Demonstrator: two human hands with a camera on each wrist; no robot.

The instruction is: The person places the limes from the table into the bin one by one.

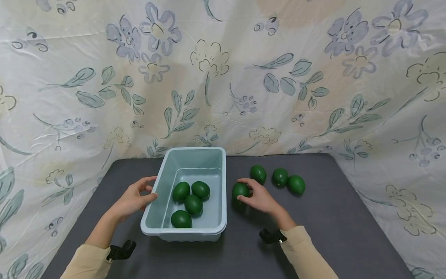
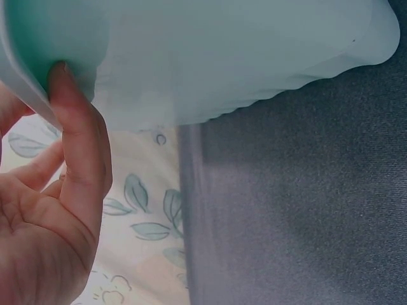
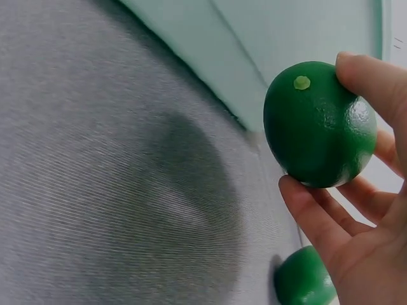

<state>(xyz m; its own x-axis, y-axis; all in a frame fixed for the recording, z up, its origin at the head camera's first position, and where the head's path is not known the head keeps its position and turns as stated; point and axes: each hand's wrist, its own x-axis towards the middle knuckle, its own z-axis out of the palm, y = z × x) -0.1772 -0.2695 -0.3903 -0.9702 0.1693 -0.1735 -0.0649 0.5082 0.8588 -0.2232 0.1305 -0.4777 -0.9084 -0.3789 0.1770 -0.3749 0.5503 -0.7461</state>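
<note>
A pale blue-green plastic bin (image 1: 216,162) stands left of the table's middle, with several dark green, lime-like fruits (image 1: 193,205) lying in it. My left hand (image 1: 134,197) holds the bin's left rim; in the left wrist view a fingertip (image 2: 62,79) lies against the bin's wall (image 2: 210,57). Just right of the bin, my right hand (image 1: 259,195) grips another green fruit (image 3: 318,127) between thumb and fingers. Its pale green stem end shows in the right wrist view, and a shadow falls on the table below it.
Three more green fruits (image 1: 296,185) lie on the dark grey table (image 1: 334,232) behind and right of my right hand. A floral cloth (image 1: 223,77) hangs along the back and sides of the table. Each wrist wears a black camera band (image 1: 122,250).
</note>
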